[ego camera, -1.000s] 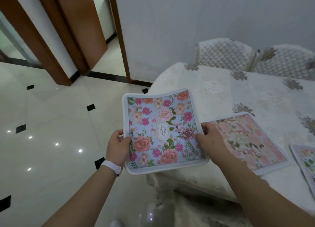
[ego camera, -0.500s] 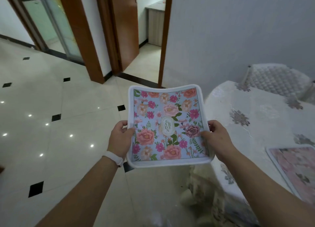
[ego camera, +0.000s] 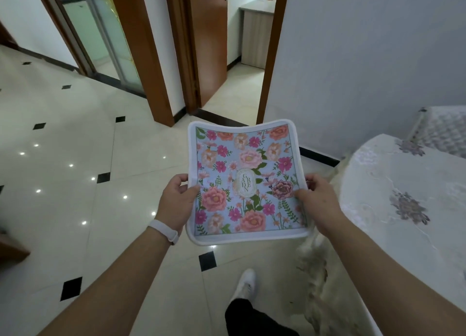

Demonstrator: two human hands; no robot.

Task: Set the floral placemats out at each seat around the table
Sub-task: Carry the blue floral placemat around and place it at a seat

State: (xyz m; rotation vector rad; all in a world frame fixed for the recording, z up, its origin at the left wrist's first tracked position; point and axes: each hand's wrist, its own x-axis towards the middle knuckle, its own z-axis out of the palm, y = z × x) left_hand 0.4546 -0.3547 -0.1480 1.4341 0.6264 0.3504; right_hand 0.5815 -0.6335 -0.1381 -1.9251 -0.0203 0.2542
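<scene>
- Currently our left hand [ego camera: 176, 202] pinches the left edge of the floral placemat [ego camera: 245, 179], thumb on top and fingers curled under. There's a white wristband [ego camera: 164, 231] on that wrist.
- We hold the floral placemat in the air over the tiled floor [ego camera: 75, 184], face up, sagging slightly mid-span, just left of the bench [ego camera: 403, 184].
- Our right hand [ego camera: 319, 204] clamps the right edge the same way.
- Far right, the bench sits under a pale embroidered cloth, with a quilted chair [ego camera: 443, 131] behind it.
</scene>
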